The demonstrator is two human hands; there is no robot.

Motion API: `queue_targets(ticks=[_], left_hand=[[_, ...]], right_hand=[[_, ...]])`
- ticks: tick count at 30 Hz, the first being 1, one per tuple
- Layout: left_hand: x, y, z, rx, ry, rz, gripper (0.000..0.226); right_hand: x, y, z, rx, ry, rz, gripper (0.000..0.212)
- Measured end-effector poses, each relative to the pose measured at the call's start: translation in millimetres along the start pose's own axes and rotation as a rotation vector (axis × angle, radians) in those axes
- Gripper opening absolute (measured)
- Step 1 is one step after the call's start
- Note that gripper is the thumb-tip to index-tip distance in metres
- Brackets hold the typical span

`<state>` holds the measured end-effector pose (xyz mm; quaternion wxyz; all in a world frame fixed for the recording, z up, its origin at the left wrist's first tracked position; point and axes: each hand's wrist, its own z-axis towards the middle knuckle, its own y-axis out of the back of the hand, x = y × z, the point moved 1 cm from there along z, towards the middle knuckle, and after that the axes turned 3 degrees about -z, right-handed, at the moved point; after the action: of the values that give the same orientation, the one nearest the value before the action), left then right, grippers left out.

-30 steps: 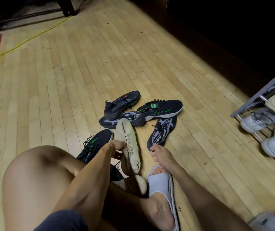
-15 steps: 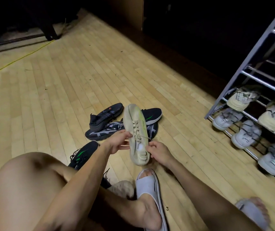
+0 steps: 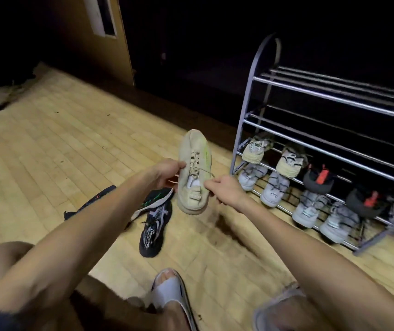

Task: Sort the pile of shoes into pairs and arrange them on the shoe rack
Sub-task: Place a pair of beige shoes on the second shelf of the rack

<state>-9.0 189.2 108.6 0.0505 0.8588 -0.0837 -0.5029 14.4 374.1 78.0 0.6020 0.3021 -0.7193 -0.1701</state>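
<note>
A cream sneaker [image 3: 194, 168] with a neon-green stripe is held up in the air, toe pointing away from me. My left hand [image 3: 167, 172] grips its left side and my right hand [image 3: 224, 191] pinches its right side at the laces. Below it on the floor lie dark sneakers: a black-and-white one [image 3: 154, 229], one with green marks [image 3: 156, 199] and one with a red mark [image 3: 91, 201] partly behind my left forearm. The metal shoe rack [image 3: 329, 96] stands to the right, its lower shelves holding cream, grey and black shoes [image 3: 274, 185].
I sit on a pale wood floor [image 3: 55, 151]. My feet in grey slides [image 3: 174, 297] are at the bottom centre and right. A wooden door [image 3: 100, 37] and dark wall lie behind. The rack's upper two shelves hold nothing.
The cream sneaker has been raised from the pile and carried right toward the rack, both hands on it. My view has swung right and up, bringing the whole rack into sight.
</note>
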Motion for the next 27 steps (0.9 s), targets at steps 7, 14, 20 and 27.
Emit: queue_targets(ticks=[7,14,20,27], left_hand=[[-76,-63,-2,0.075,-0.102,0.087,0.026],[-112,-117,28,0.117,-0.134,0.074,0.026],[-134,-170,64,0.061,-0.196,0.078,0.026],[-144,-202,99,0.127,-0.212,-0.067,0.024]], right_hand=[[25,109,3,-0.033,0.071,-0.399,0.045],[8,173,23,-0.019,0.029,-0.529,0.035],[-21,206,55,-0.089,-0.073,-0.536,0.036],[-55,238,84,-0.222,-0.114,-0.217,0.044]])
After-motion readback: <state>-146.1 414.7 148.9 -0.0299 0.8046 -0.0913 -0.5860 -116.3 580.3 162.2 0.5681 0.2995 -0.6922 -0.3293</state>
